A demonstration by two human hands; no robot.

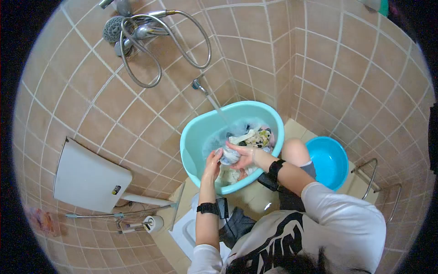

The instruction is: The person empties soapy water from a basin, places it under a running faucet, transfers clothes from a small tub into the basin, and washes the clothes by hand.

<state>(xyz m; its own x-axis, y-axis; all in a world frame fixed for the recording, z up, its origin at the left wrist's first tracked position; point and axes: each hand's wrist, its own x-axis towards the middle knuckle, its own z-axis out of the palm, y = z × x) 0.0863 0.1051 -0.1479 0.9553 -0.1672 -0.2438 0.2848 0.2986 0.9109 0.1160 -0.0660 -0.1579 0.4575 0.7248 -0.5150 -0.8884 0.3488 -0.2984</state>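
"How are the arms set?"

"Both reach away from the body, over the near rim of the turquoise tub (188,141). The left forearm runs almost straight ahead; the right angles inward from the right. Each wears a black strap."

"And the hands?"

"Close together. The left hand (212,163) is bent, fingertips and thumb on the left side of a pale cloth bundle (230,156). The right hand (244,156) is cupped round its right side, thumb stretched out along the top. I can't tell how hard either presses."

"So the bundle is between them?"

"Yes, inside the tub's outline, toward the near side. More pale cloth shows just below the hands, and a patterned garment (261,138) lies just beyond the right one, in sudsy water."

"Where is there room to move?"

"Leftward, the tub's inside opens out before its wall. On the right, a bare knee (294,152) sits close against the rim, with a blue basin (327,164) past it."

"Farther off?"

"The tap (198,85) on the tiled wall (248,48) pours a stream into the far side. Above it, a looped shower hose (129,73) hangs well apart from the hands."
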